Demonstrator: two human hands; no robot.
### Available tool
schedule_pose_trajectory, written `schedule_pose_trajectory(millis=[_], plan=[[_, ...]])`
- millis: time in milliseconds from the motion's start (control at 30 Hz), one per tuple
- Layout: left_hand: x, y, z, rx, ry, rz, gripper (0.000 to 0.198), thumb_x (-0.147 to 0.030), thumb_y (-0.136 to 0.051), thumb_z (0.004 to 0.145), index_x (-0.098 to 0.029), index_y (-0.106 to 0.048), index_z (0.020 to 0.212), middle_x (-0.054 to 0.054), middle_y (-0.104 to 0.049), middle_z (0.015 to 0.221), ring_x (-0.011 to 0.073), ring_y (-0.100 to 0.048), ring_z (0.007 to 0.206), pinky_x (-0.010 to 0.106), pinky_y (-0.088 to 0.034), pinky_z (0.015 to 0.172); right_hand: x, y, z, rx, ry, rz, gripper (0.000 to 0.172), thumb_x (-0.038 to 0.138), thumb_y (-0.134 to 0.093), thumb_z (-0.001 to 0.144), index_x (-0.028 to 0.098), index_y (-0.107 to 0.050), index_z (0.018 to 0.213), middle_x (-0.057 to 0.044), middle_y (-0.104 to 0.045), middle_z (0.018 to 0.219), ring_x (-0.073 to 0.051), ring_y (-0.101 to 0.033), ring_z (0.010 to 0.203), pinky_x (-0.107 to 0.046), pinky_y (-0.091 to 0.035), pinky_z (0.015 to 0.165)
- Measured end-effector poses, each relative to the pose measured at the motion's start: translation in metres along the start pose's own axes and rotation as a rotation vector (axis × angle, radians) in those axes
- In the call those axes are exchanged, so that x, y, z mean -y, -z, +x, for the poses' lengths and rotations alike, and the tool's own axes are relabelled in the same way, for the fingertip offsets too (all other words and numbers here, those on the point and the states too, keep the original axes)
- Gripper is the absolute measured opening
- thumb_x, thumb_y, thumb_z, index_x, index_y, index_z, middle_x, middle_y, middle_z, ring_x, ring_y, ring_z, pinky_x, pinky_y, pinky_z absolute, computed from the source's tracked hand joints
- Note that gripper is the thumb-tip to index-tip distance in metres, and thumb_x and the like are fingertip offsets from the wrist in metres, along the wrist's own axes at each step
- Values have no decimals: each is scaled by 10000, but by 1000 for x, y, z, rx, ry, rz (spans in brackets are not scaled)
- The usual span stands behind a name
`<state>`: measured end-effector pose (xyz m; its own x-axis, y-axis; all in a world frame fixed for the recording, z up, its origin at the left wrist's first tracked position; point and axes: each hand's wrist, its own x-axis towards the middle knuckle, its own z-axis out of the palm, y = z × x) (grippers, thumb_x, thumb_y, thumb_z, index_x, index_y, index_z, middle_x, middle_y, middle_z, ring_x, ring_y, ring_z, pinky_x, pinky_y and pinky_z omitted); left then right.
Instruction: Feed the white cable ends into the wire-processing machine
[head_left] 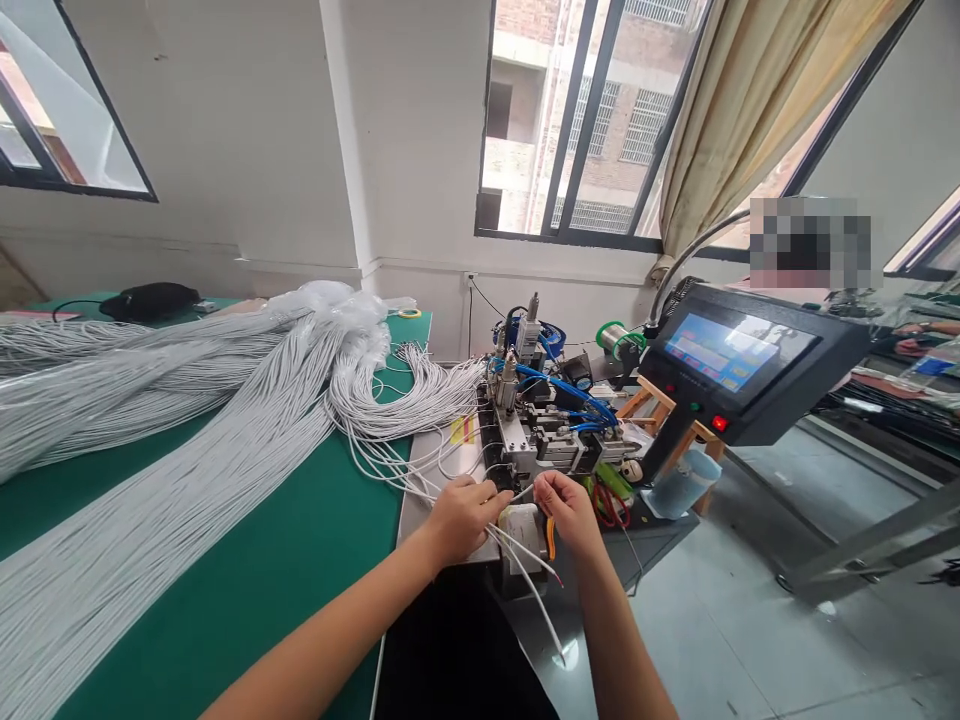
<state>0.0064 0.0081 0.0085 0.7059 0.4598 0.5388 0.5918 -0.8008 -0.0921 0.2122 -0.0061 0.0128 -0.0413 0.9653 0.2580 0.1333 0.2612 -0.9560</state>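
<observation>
My left hand (459,518) is closed, pinching thin white cables (525,555) in front of a small benchtop machine (540,425) with blue air hoses. My right hand (568,508) is closed too, pinching the end of a white cable close to the machine's front. The held cables trail down toward me, off the table edge. Large bundles of long white cables (187,420) lie across the green table mat (300,570) to my left. Loose cable ends fan out toward the machine.
A black control box with a lit touchscreen (724,355) stands on a wooden stand to the right. A solder spool (616,337) sits behind the machine. A black object (150,300) lies at the far left. Grey floor and more benches are on the right.
</observation>
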Motion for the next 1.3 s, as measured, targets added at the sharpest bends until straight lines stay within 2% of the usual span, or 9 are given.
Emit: schedule_pose_trajectory(millis=[67, 200, 333, 567, 667, 800, 1000, 1167, 1300], plan=[[3, -2, 1, 61, 37, 19, 323, -119, -502, 818, -190, -582, 1122, 26, -619, 822, 180, -574, 729, 310, -423, 644, -5, 0, 4, 18, 18, -53, 347, 502, -531, 856, 181, -551, 727, 19, -509, 614, -113, -407, 519, -231, -312, 493], [4, -3, 6, 203, 79, 30, 406, -107, -524, 814, -210, -541, 1206, 47, -620, 911, 211, -558, 836, 328, -427, 705, -15, 8, 8, 9, 126, -410, 256, 360, -501, 886, 181, -574, 717, -7, -562, 655, -150, -502, 626, -247, -363, 595], [3, 1, 9, 294, 92, 23, 469, -139, -503, 846, -267, -469, 1295, 51, -601, 966, 228, -537, 901, 374, -404, 801, -27, 13, 11, 36, 126, -570, 202, 287, -496, 867, 184, -566, 708, 1, -562, 650, -148, -504, 614, -236, -338, 568], [4, -4, 11, 380, 152, 1, 500, -143, -451, 869, -312, -431, 1339, 48, -597, 957, 220, -539, 904, 451, -298, 941, -43, 6, 16, 25, 29, -358, 227, 314, -473, 864, 185, -497, 679, 28, -466, 626, -126, -426, 602, -226, -331, 570], [3, -7, 12, 380, 159, 10, 535, -144, -457, 864, -333, -404, 1361, 43, -601, 929, 212, -545, 870, 440, -297, 929, -48, 4, 18, 8, -21, -220, 245, 342, -500, 840, 187, -475, 653, 34, -425, 619, -122, -393, 599, -228, -320, 566], [0, -11, 13, 348, 163, 67, 566, -134, -472, 846, -338, -396, 1368, 45, -597, 877, 211, -545, 793, 430, -324, 870, -57, 2, 19, 45, -213, 77, 302, 415, -567, 783, 191, -449, 619, 50, -358, 583, -103, -319, 545, -220, -278, 513], [-1, -14, 12, 315, 150, 74, 568, -129, -453, 851, -342, -394, 1374, 44, -583, 864, 196, -534, 768, 403, -343, 829, -62, -5, 16, -26, -406, 331, 360, 479, -658, 688, 201, -438, 625, 70, -325, 543, -85, -255, 494, -212, -226, 467], [2, -13, 9, 299, 174, 29, 593, -134, -543, 780, -315, -453, 1338, 51, -590, 922, 227, -532, 856, 411, -360, 840, -61, -3, 9, -45, -326, 249, 398, 518, -672, 712, 183, -479, 616, 55, -371, 565, -89, -299, 518, -213, -247, 481], [3, -14, 4, 207, 176, -1, 537, -103, -576, 723, -253, -554, 1239, 71, -600, 1053, 243, -526, 961, 420, -355, 878, -57, 13, -8, -49, -276, 90, 436, 577, -627, 759, 170, -528, 638, 34, -443, 592, -107, -380, 556, -223, -304, 514]])
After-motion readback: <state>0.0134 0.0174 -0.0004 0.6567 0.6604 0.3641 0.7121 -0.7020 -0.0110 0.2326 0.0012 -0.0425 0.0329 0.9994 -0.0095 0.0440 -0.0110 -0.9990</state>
